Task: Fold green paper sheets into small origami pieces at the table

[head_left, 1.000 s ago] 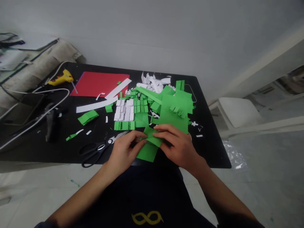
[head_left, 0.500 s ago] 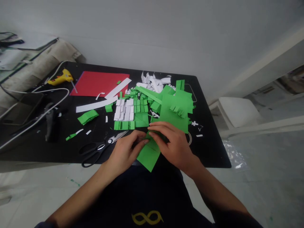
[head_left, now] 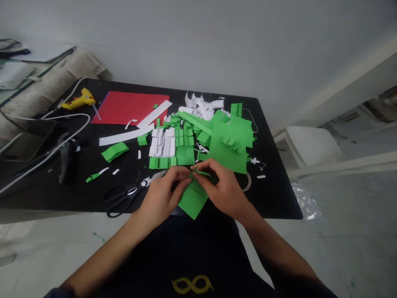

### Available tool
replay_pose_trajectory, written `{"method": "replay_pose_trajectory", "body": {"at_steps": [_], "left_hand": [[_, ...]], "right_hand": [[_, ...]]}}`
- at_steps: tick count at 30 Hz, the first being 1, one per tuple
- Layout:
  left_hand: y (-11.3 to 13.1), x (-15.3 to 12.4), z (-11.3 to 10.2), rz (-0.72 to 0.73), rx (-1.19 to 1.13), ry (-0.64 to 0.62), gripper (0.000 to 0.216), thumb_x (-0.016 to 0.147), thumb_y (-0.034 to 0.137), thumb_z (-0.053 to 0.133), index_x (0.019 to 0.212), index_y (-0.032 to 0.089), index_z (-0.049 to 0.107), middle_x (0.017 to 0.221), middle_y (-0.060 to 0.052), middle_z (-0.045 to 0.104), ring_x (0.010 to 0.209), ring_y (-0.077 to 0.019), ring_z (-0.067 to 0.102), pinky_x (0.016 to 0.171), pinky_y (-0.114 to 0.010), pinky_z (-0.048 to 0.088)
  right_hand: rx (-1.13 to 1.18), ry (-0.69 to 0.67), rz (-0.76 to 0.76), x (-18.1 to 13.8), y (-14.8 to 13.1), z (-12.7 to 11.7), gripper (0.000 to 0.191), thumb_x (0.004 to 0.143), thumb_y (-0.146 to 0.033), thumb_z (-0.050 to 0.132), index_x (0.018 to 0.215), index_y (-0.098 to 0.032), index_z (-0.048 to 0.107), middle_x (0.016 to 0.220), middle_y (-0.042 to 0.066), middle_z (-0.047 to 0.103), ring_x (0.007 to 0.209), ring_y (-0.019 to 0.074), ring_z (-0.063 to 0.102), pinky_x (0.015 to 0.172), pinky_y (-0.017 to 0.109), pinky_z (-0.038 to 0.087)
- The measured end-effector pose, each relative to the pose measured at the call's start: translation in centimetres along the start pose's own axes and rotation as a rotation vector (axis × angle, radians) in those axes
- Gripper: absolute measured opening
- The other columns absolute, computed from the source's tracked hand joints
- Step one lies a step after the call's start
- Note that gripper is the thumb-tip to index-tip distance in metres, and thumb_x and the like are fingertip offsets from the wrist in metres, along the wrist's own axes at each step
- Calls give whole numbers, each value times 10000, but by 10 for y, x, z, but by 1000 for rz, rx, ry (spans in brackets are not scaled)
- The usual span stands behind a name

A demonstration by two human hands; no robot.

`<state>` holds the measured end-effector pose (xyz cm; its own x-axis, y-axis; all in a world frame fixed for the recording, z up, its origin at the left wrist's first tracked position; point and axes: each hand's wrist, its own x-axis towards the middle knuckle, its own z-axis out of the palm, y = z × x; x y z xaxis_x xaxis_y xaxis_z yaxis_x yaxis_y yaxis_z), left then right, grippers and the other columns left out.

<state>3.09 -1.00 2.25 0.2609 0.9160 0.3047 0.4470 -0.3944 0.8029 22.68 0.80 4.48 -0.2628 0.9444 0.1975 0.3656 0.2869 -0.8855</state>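
A piece of green paper (head_left: 194, 200) is held at the table's front edge, creased near its top. My left hand (head_left: 164, 190) pinches its upper left edge between thumb and fingers. From the other side, my right hand (head_left: 225, 188) pinches the top of the same paper, thumb close to the left thumb. Part of the upper edge is hidden by the fingers. Beyond the hands lie folded white paper pieces (head_left: 162, 142) and folded green pieces (head_left: 184, 138). Black-handled scissors (head_left: 133, 191) rest just left of my left hand, blades toward it.
A black table (head_left: 93, 194) holds red sheets (head_left: 130, 108), a yellow glue gun (head_left: 81, 99) with a white cable, a folded green bundle (head_left: 114, 152) and crumpled white scraps (head_left: 206, 106). Larger green sheets (head_left: 228, 145) lie at right. A white stool (head_left: 312, 145) stands beyond the right edge.
Both hands stay on the green paper. My right fingers have bent inward around its top edge, and the paper's lower corner has shifted slightly up and left.
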Motion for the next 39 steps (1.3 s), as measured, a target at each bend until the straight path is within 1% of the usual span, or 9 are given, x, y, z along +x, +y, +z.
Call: {"method": "replay_pose_trajectory", "body": {"at_steps": [4, 9, 16, 19, 25, 28, 32, 36, 39], "left_hand": [[0, -3, -1, -18, 9, 25, 141, 1012, 235, 659, 1150, 222, 632, 1009, -50, 816, 870, -182, 799, 676, -234, 610], [3, -6, 1, 4, 75, 170, 88, 984, 248, 718, 1069, 223, 720, 943, -21, 817, 775, -150, 767, 690, -233, 604], [10, -5, 2, 17, 66, 291, 79, 967, 219, 752, 1037, 227, 786, 991, -26, 845, 854, -169, 796, 809, -291, 645], [12, -5, 1, 6, 62, 299, 92, 960, 196, 757, 1036, 235, 790, 987, -12, 846, 844, -158, 793, 808, -291, 644], [13, -5, 2, -2, 49, 309, 87, 958, 195, 759, 1024, 241, 791, 973, -3, 844, 828, -153, 787, 770, -280, 631], [14, -5, 3, 11, 38, 320, 107, 954, 187, 763, 1041, 243, 792, 994, -1, 843, 859, -150, 787, 797, -272, 627], [14, -4, 2, 41, 25, 296, 155, 962, 157, 746, 1082, 243, 793, 1025, -10, 839, 893, -150, 784, 818, -277, 629], [15, -3, 0, 70, 10, 267, 146, 968, 132, 729, 1064, 227, 786, 1001, -14, 836, 875, -140, 778, 794, -263, 626], [15, -2, -1, 70, 11, 258, 140, 964, 131, 734, 1061, 220, 782, 999, -15, 835, 874, -139, 778, 793, -255, 622]], "right_hand": [[22, 62, 10, -1, 1, 3, 37, 980, -243, 692, 953, -228, 672, 906, 27, 755, 862, 203, 735, 792, 350, 582], [128, 129, 38, -4, -1, 5, 62, 969, -275, 712, 935, -237, 678, 910, 22, 766, 865, 201, 755, 792, 348, 606], [253, 185, 74, -10, 1, 10, 87, 948, -253, 729, 934, -240, 644, 1096, 71, 791, 1085, 237, 769, 948, 408, 629], [223, 214, 83, -11, 0, 10, 102, 937, -261, 732, 909, -239, 637, 1053, 71, 781, 1048, 240, 771, 901, 398, 637], [178, 253, 74, -10, -6, 11, 103, 927, -262, 731, 894, -237, 637, 912, 39, 755, 857, 207, 749, 758, 342, 624], [183, 260, 78, -10, -8, 12, 98, 926, -258, 727, 897, -232, 637, 838, 19, 731, 766, 184, 722, 693, 313, 601], [225, 276, 79, -10, -9, 14, 109, 910, -225, 726, 954, -242, 627, 890, 20, 740, 820, 186, 740, 719, 309, 618], [242, 282, 70, -12, -8, 16, 246, 905, -184, 711, 1119, -263, 617, 981, 22, 737, 930, 195, 752, 798, 329, 635], [232, 272, 69, -12, -8, 16, 264, 914, -182, 699, 1152, -264, 622, 994, 25, 733, 931, 199, 749, 800, 342, 634]]}}
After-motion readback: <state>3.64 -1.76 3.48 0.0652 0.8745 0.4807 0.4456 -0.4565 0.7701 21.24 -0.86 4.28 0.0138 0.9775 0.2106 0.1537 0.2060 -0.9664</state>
